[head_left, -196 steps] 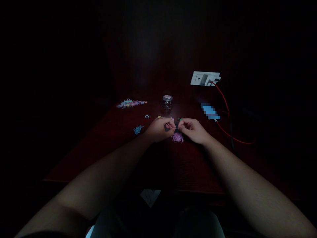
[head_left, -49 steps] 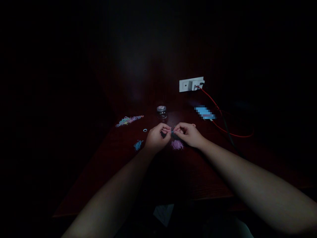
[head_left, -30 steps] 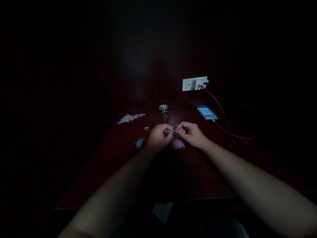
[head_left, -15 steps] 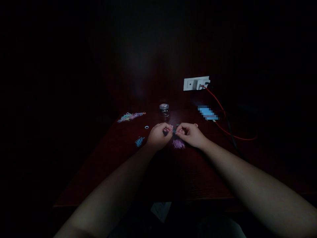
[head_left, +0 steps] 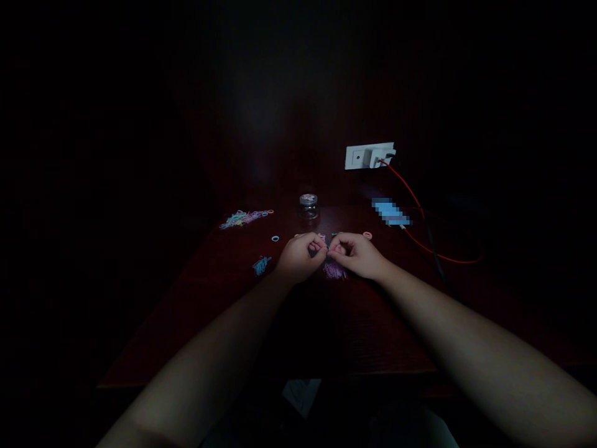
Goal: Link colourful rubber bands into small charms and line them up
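My left hand (head_left: 301,258) and my right hand (head_left: 359,256) meet over the dark red table, thumb and fingertips pinched on each side. A small blue rubber band, stretched between them a moment ago, is now almost hidden by the fingertips. Just below the hands lies a pile of purple rubber bands (head_left: 335,270). To the left of my left hand is a bunch of blue rubber bands (head_left: 262,266), with a single pale blue band (head_left: 275,241) farther back. An orange-pink band (head_left: 367,236) lies behind my right hand. Other small bands behind the fingers are partly hidden.
A mixed heap of coloured bands (head_left: 245,218) lies at the table's back left. A clear lidded jar (head_left: 308,208) stands at the back centre. On the right are a blurred phone-like device (head_left: 390,212), a red cable (head_left: 408,184) and a wall socket (head_left: 357,157).
My hands have drawn together, and the gap where the blue band showed has closed. The view has shifted very slightly.
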{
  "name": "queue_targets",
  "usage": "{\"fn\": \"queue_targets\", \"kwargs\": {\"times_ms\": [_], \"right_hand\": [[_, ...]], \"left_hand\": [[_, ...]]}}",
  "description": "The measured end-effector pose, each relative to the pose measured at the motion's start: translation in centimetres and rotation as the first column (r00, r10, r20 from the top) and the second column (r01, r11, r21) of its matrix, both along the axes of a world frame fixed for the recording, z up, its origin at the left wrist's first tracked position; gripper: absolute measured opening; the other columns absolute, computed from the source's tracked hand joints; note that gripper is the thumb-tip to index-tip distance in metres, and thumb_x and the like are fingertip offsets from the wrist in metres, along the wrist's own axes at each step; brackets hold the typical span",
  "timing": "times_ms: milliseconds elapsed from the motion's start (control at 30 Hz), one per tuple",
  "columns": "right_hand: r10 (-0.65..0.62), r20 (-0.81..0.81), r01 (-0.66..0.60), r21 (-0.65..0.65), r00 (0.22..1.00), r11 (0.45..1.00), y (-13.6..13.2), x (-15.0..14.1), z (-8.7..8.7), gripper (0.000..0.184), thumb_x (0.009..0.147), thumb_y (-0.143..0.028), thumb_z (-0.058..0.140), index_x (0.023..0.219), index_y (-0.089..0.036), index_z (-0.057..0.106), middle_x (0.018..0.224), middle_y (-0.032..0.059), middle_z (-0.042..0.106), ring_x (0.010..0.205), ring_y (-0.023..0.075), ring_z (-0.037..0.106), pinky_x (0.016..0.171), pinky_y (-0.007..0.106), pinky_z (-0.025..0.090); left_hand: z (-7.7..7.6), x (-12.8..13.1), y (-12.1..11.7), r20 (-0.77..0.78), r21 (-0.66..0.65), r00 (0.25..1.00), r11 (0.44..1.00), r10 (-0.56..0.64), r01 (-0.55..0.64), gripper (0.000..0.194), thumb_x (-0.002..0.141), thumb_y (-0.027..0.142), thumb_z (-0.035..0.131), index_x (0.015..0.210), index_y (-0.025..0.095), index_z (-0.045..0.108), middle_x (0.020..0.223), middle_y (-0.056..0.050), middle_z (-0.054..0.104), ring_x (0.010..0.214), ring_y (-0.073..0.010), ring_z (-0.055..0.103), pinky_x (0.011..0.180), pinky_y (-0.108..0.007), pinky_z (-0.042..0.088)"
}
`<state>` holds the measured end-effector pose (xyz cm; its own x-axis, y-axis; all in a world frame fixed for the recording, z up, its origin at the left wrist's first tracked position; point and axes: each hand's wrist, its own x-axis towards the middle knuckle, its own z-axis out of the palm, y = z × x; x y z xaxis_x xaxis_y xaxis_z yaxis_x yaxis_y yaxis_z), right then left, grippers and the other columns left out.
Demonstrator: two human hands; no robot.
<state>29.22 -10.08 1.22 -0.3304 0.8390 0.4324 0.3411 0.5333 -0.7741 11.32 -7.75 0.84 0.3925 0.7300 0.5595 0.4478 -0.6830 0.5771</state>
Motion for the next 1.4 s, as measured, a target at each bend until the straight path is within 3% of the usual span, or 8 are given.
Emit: {"fn": "queue_targets", "kwargs": {"times_ms": [733, 967, 1133, 1400], "right_hand": [[-0.026, 0.033, 0.025, 0.031, 0.999, 0.999, 0.05, 0.08, 0.20, 0.011, 0.077, -0.026, 0.060, 0.074, -0.015, 0.058, 0.058, -0.0027, 0.047, 0.053, 0.0086, 0.040, 0.049, 0.022, 0.034], [-0.060, 0.062, 0.050, 0.152, 0.996, 0.987, 0.13, 0.35, 0.25, 0.003, 0.073, -0.017, 0.058, 0.076, -0.016, 0.060, 0.070, 0.0000, 0.050, 0.057, 0.0096, 0.045, 0.054, 0.024, 0.037], [-0.069, 0.091, 0.050, 0.199, 0.993, 0.979, 0.22, 0.49, 0.24, 0.005, 0.072, -0.013, 0.058, 0.075, -0.016, 0.061, 0.075, 0.0015, 0.051, 0.064, 0.0117, 0.049, 0.060, 0.025, 0.040], [-0.069, 0.078, 0.056, 0.164, 0.995, 0.985, -0.05, 0.26, 0.51, 0.003, 0.076, -0.018, 0.059, 0.074, -0.016, 0.060, 0.071, 0.0012, 0.051, 0.062, 0.0120, 0.049, 0.060, 0.026, 0.040]], "left_hand": [[-0.06, 0.09, -0.15, 0.021, -0.034, 1.000, 0.999, -0.020, 0.021, 0.007, 0.079, 0.022, 0.059, 0.080, 0.017, 0.063, 0.080, -0.002, 0.067, 0.073, -0.0130, 0.060, 0.066, -0.024, 0.048], [0.24, 0.13, -0.52, 0.011, -0.020, 1.000, 1.000, -0.024, 0.024, 0.006, 0.079, 0.022, 0.059, 0.079, 0.017, 0.062, 0.078, -0.001, 0.066, 0.070, -0.0121, 0.057, 0.065, -0.024, 0.046], [-0.04, 0.22, -0.41, 0.067, -0.092, 0.996, 0.994, -0.060, 0.066, 0.005, 0.080, 0.021, 0.057, 0.080, 0.017, 0.060, 0.076, -0.001, 0.064, 0.066, -0.0104, 0.057, 0.058, -0.021, 0.045], [0.02, 0.30, -0.56, 0.087, -0.113, 0.992, 0.988, -0.095, 0.105, 0.002, 0.078, 0.018, 0.057, 0.079, 0.017, 0.057, 0.073, 0.000, 0.061, 0.065, -0.0095, 0.056, 0.057, -0.020, 0.045]]}}
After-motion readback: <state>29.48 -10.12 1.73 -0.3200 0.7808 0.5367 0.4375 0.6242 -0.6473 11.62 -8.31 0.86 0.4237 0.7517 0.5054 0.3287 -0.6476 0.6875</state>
